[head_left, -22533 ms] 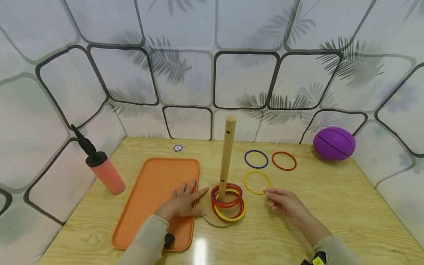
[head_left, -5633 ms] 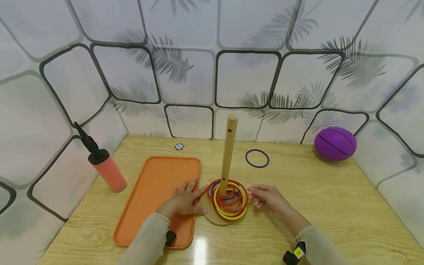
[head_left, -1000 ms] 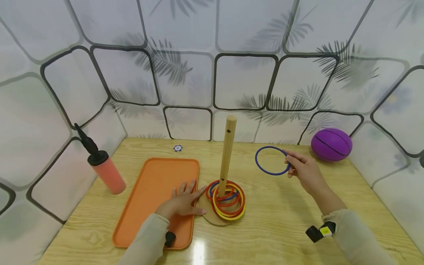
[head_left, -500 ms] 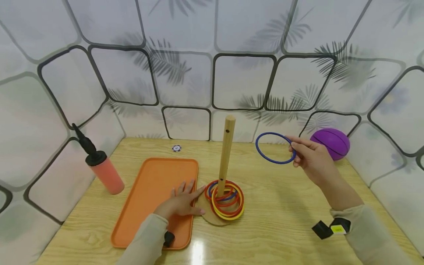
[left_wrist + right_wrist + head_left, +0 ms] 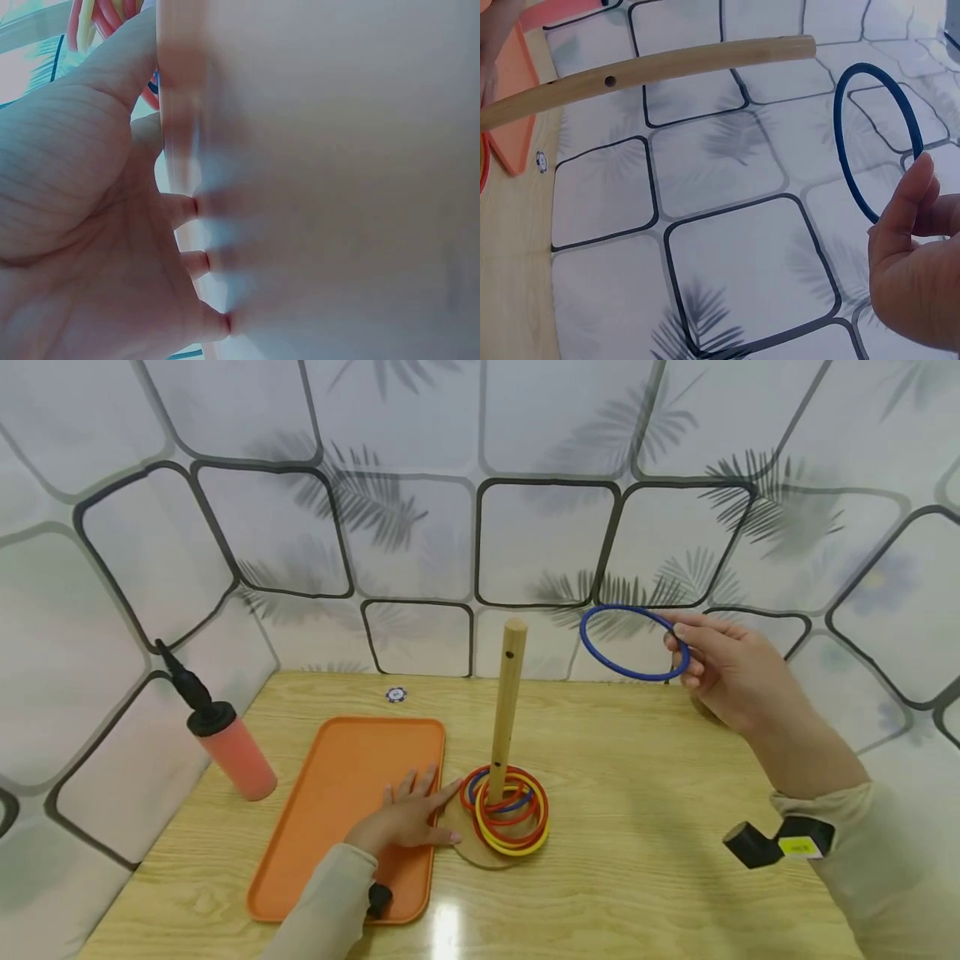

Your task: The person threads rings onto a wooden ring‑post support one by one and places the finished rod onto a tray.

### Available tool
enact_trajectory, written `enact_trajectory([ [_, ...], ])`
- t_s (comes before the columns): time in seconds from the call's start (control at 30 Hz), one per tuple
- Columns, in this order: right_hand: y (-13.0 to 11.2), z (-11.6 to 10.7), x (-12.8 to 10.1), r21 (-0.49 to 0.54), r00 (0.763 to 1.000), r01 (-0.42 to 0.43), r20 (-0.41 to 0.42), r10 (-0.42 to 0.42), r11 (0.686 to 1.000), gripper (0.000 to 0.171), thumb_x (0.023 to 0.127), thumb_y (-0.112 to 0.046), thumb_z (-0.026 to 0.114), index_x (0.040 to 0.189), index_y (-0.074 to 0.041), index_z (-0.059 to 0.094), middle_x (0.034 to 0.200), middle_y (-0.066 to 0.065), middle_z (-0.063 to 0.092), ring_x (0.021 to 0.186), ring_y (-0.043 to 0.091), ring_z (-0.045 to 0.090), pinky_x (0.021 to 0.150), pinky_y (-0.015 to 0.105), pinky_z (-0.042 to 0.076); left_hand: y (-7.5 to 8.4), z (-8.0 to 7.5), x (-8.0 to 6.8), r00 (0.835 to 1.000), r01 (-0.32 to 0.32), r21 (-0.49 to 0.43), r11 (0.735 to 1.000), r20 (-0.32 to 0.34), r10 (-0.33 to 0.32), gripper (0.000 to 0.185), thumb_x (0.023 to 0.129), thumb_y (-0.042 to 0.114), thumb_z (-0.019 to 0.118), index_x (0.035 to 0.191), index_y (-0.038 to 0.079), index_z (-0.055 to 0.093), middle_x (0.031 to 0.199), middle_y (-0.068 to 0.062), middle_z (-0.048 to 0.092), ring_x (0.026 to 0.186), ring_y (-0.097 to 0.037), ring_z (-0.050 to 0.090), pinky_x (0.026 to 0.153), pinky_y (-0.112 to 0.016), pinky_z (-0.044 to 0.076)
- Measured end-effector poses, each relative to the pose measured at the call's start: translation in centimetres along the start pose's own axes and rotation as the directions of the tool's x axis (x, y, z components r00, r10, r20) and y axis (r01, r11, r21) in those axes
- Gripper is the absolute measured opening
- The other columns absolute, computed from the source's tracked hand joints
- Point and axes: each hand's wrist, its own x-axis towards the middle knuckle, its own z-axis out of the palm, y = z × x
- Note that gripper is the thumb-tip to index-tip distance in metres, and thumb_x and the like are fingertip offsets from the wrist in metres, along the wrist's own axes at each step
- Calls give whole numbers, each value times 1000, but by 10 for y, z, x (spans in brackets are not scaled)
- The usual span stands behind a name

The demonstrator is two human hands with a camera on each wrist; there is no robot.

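Pinched between thumb and fingertips of the right hand [image 5: 731, 672], the blue ring [image 5: 633, 643] is held in the air at about the height of the wooden peg's [image 5: 506, 710] top and off to its right, well clear of the table [image 5: 660, 827]. We record the right grip as grasping the ring at its near edge only; the right wrist view confirms this, with the ring [image 5: 876, 139] standing free of the peg [image 5: 652, 71] and a clear gap between them. The left hand [image 5: 408, 822] lies flat with straight fingers, partly on the orange tray [image 5: 330, 793] and with its fingertips at the round wooden base [image 5: 465, 852] of the peg, which we judge to be steadying it (the left wrist view is blurred and shows little beyond the palm against a surface). Red, yellow and blue stacked rings [image 5: 506, 806] already sit around the foot of the peg. We judge the step in hand to be the carry of the last loose ring toward the peg. The next move, in our assessment, calls for bringing the ring leftward until its opening is centred over the peg top, levelling it, then lowering or letting go; a tilted ring could catch on the peg end. Also noted: a pink hand pump [image 5: 225, 743] at the left and a small chip [image 5: 396, 695] near the back wall.
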Motion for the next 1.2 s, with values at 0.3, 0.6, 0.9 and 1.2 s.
enact_trajectory([
  [0.3, -9, 32, 14, -30, 999, -30, -13, 30, 999, 21, 95, -3, 54, 109, 1, 68, 79, 9, 63, 58, 10, 56, 45, 20, 44, 3, -2, -2, 1000, -3, -11, 1000, 2, 3, 80, 85, 52, 64, 151, 30, 25, 157, -18, -1, 141, -46, -4, 104, -69, -2],
  [0.6, -3, 62, 24, -17, 998, -62, 28, 63, 998, 19, 94, -5, 56, 107, 0, 70, 75, 8, 63, 54, 8, 55, 46, 18, 43, 2, -2, -2, 1000, -8, -9, 1000, -3, 8, 80, 85, 51, 64, 151, 29, 25, 157, -19, 1, 140, -46, -3, 103, -69, 0],
  [0.9, 10, 73, 30, -22, 995, -70, 69, 72, 997, 18, 94, -6, 57, 104, -1, 72, 74, 7, 63, 52, 7, 54, 47, 17, 43, 0, -2, 0, 1000, -17, -8, 1000, -12, 17, 80, 85, 52, 64, 151, 30, 25, 157, -19, 1, 140, -46, -2, 103, -70, 1],
  [1.2, 30, 72, 32, -62, 992, -98, 77, 102, 993, 18, 95, -9, 56, 103, -5, 72, 75, 4, 62, 51, 5, 50, 48, 16, 43, 0, -1, -1, 1000, -15, -7, 1000, -14, 15, 80, 84, 52, 64, 151, 30, 26, 158, -17, 1, 141, -45, -2, 103, -69, -1],
])
